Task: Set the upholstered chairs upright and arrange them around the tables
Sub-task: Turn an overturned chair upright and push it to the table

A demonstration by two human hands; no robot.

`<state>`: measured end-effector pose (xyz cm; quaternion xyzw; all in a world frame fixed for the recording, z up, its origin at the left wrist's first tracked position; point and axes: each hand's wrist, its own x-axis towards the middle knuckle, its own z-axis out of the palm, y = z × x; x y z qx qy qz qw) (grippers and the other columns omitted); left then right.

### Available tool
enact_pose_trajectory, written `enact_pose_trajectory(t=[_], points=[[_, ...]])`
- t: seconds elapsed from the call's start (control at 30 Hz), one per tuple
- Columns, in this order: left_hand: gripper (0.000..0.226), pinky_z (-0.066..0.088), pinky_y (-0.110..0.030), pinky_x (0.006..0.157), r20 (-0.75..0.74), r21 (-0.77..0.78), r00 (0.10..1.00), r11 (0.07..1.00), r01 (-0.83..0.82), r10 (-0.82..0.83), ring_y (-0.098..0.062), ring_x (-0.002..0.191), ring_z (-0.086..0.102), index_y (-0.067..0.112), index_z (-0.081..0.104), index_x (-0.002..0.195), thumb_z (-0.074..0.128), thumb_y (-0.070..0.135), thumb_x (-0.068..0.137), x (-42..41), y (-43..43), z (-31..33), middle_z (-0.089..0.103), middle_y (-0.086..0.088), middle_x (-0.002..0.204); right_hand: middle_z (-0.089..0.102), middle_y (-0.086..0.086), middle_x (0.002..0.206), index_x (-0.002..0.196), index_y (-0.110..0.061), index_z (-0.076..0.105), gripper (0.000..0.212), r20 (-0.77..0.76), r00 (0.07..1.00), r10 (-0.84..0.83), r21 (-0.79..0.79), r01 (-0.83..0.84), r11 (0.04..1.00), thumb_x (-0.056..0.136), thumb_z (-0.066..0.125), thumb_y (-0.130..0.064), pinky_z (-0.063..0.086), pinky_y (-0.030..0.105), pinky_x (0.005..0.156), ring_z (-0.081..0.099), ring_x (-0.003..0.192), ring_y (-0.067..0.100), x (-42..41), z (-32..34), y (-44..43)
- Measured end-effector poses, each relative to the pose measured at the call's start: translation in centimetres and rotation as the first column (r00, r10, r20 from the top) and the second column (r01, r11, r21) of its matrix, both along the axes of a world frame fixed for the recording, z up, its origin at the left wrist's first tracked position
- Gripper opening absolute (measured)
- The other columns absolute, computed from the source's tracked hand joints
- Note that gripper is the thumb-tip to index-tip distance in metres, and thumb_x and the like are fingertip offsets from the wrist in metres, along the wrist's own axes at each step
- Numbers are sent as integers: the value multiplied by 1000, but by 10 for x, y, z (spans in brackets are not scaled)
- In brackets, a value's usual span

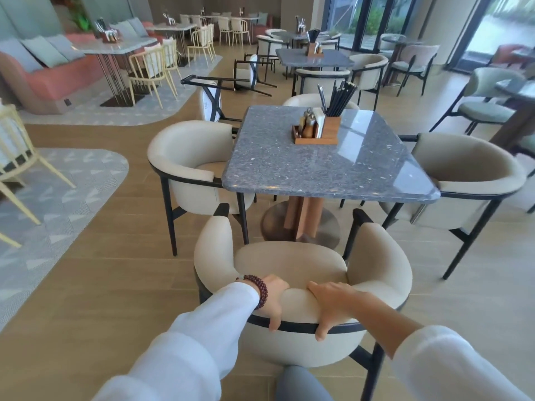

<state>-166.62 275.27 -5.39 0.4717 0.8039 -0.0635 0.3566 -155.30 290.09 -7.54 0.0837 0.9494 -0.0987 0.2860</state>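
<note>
Near chair [289, 264]: lower centre of frame, upright, facing the tabletop [318, 175], its seat just short of the edge.
Left grip [273, 299]: clasped over the top of the near chair's backrest; beaded bracelet [257, 287] on the wrist.
Right grip [330, 302]: clasped over the same backrest, just right of the left one.
Left chair [185, 151]: upright, tucked against the tabletop's left edge.
Right chair [469, 169]: upright at the right edge.
Far chair [304, 99]: upright behind the tabletop, mostly hidden.
Tipped chairs: one [211, 99] beyond the left chair, another [249, 73] further up, legs sideways.
Caddy [317, 131]: on the tabletop's far half.
</note>
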Motion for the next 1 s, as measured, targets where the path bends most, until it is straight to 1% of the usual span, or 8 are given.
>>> enact_pose_trajectory(t=[0.13,0.3,0.4,0.47,0.6,0.7,0.9,1.0], points=[[62,55,-44,80,-9,22,999,999,41,-40,-27,93,58,15,54,111,84,28,59,4,31,-5,57,-6,108,57,-4,102,112,-26,39,78,-2,999,-32,28,33,999,54,81,-56,39,31,68,54,88,19,11,1,26],[59,55,-45,77,-46,53,995,994,91,-88,-27,87,58,15,54,102,84,33,54,3,72,-20,57,-6,102,54,-7,96,101,-30,33,72,-14,997,-80,43,80,996,53,82,-54,36,31,65,53,86,19,19,-5,60],[59,55,-44,74,-65,61,993,993,105,-101,-27,85,58,18,53,97,84,36,50,1,92,-31,57,-5,99,55,-5,96,104,-28,36,73,-13,995,-95,67,95,993,53,82,-53,37,32,66,52,85,19,18,-12,78],[59,55,-42,71,-77,57,991,992,117,-112,-26,84,58,19,52,96,83,38,49,-1,101,-40,57,-4,98,54,-6,93,102,-28,36,73,-15,995,-96,82,97,992,52,82,-52,37,32,66,51,83,20,17,-21,86],[59,54,-44,72,-100,45,987,990,132,-127,-26,83,59,24,48,92,81,42,47,-5,115,-54,57,-1,94,55,-4,96,105,-25,39,73,-24,997,-77,102,79,992,52,82,-53,37,32,70,52,85,21,13,-35,101],[59,53,-41,69,-116,43,983,988,146,-140,-26,82,58,24,47,93,81,43,48,-12,124,-61,57,-1,94,57,-3,97,104,-25,38,73,-44,997,-55,124,60,990,52,81,-52,35,32,70,53,85,22,7,-41,111],[61,54,-45,74,-130,43,983,990,134,-127,-27,83,57,25,44,92,82,44,49,-28,144,-81,56,-1,95,61,0,103,106,-22,41,72,-66,997,-50,141,59,988,53,82,-49,33,31,72,56,91,24,-11,-61,130],[61,51,-40,66,-123,40,984,990,132,-126,-25,79,54,26,41,91,82,44,49,-33,153,-95,53,1,91,59,0,104,108,-22,41,73,-63,997,-51,137,59,989,54,82,-49,34,31,75,54,92,22,-16,-76,139]])
